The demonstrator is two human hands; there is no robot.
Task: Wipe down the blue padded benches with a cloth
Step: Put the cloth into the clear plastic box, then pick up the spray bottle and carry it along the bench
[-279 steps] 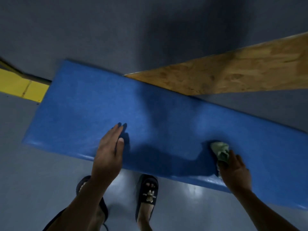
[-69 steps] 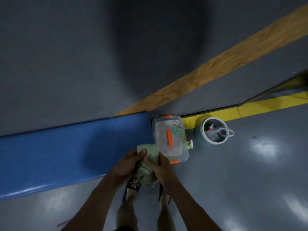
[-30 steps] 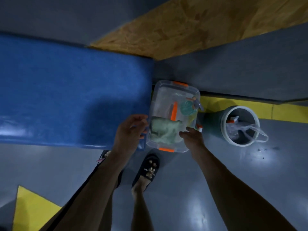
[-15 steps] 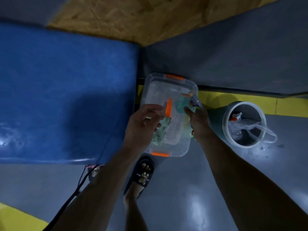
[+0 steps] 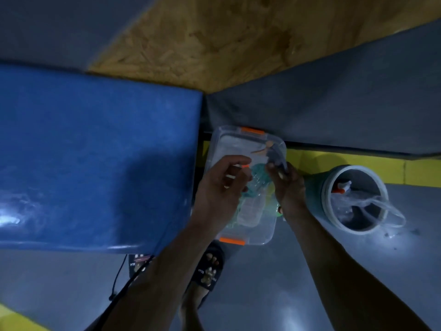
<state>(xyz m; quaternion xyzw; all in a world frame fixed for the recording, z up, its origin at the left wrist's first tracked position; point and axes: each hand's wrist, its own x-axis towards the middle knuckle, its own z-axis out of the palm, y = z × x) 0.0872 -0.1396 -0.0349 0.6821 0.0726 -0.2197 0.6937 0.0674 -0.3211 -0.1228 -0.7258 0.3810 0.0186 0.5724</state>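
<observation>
Head view: both hands reach down over a clear plastic box (image 5: 245, 187) with orange clips, which sits on the grey floor (image 5: 274, 283) just beside the right end of the blue padded bench (image 5: 95, 151); the left hand (image 5: 218, 189) hangs above the box's left half with fingers curled, thumb and forefinger drawn close together, and whether that grip has anything in it cannot be told through the blur; the right hand (image 5: 287, 185) is at the box's right rim, its grip narrow, fingers pinched round a small dark object (image 5: 278, 161) that is too blurred to name; between the two hands lies a teal-green crumpled thing (image 5: 257, 174) inside the box; a pale green cloth (image 5: 241, 206) shows dimly through the plastic below the left hand, lying in the box, apart from the bench top; the bench itself carries nothing and shines at its near edge; right of the box stands a round grey bucket (image 5: 317, 199) holding clear plastic tubing (image 5: 372, 206) and an orange-tipped piece; a yellow floor stripe (image 5: 381, 168) runs behind box and bucket; a chipboard panel (image 5: 202, 39) slants across the top; two dark sandals (image 5: 208, 268) stand below the box, and a thin black cord (image 5: 119, 278) dangles near the left forearm.
</observation>
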